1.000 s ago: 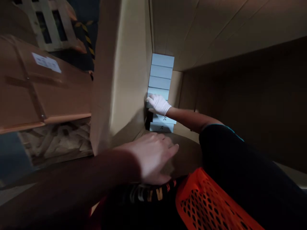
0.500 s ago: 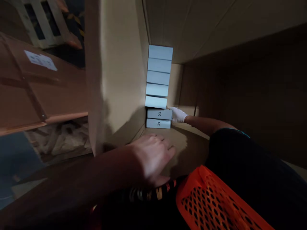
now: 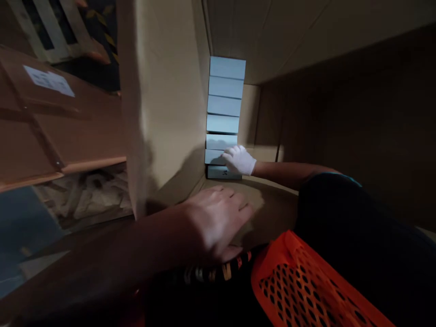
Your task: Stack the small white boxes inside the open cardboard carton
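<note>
Inside a large cardboard box (image 3: 166, 91), a row of several narrow pale-blue boxes (image 3: 225, 87) runs along its left wall. My right hand (image 3: 239, 160), in a white glove, lies over the right ends of the two nearest boxes. Its fingers are bent together on the second-nearest pale box (image 3: 213, 156); the thumb is hidden. A dark squiggle marks the nearest pale box (image 3: 216, 172), partly under the glove. My bare left hand (image 3: 221, 218) is nearer to me, fingers loosely bent and thumb apart, with nothing visible in it, above dark lettered cloth (image 3: 226, 272).
Orange mesh fabric (image 3: 299, 277) hangs at the lower right. Left of the large box's wall stands a brown carton (image 3: 91, 131) with a white label (image 3: 49, 81). A pale slatted pallet-like thing (image 3: 56, 27) lies behind it. The large box's right side is in shadow.
My right hand has moved left and over the boxes' tops. The second-nearest box has turned against the row, and its squiggle no longer shows. My left hand has barely moved.
</note>
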Demonstrator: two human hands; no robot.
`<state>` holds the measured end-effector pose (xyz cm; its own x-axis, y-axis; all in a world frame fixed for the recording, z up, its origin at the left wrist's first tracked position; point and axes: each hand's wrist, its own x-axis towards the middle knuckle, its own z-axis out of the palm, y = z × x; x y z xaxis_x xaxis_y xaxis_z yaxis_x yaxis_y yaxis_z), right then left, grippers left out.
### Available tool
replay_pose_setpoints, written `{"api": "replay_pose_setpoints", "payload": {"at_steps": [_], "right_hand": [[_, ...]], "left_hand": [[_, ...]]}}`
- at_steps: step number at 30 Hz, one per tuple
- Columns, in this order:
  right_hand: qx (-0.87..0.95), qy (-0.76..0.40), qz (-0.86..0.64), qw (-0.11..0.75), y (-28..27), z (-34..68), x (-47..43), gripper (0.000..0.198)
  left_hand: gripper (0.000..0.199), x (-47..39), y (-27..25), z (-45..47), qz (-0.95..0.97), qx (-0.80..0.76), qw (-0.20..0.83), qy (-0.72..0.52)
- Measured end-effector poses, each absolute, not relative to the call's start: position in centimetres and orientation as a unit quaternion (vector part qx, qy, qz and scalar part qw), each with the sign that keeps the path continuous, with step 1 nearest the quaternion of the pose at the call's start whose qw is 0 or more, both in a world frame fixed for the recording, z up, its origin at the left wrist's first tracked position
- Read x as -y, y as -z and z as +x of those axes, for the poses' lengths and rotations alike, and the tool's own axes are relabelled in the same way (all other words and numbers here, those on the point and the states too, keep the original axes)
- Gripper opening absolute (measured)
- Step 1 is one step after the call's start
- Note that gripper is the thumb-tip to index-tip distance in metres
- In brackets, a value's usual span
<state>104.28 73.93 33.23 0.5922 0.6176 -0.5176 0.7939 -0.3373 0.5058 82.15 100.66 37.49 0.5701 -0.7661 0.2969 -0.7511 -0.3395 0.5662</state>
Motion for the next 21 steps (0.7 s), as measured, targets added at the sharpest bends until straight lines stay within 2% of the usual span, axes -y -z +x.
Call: {"api": "replay_pose_setpoints", "payload": {"at_steps": [3, 5, 8, 13, 18, 21], "right_hand": [[-0.393, 0.216, 0.788, 0.422, -36.4, 105.1, -67.8, 0.040], [-0.362, 0.243, 0.790, 0.431, -36.8, 105.6, -64.9, 0.046], [-0.337, 0.251, 0.824, 0.381, -34.3, 106.3, -63.3, 0.061], [-0.333, 0.243, 0.859, 0.303, -29.8, 107.2, -64.0, 0.048], [-0.357, 0.205, 0.878, 0.245, -32.9, 105.0, -65.0, 0.048], [-0.404, 0.171, 0.854, 0.280, -35.0, 102.1, -68.5, 0.051]], "left_hand": [[0.052, -101.0, -37.6, 82.0, 0.815, 0.468, 0.341, 0.006], [0.051, -101.0, -37.7, 82.1, 0.811, 0.478, 0.338, 0.001], [0.056, -100.7, -37.7, 82.2, 0.811, 0.480, 0.336, -0.003], [0.058, -100.3, -36.8, 82.1, 0.823, 0.460, 0.334, -0.018], [0.058, -100.2, -36.7, 82.2, 0.832, 0.449, 0.324, -0.045], [0.060, -100.4, -37.4, 82.5, 0.838, 0.451, 0.305, -0.001]]}}
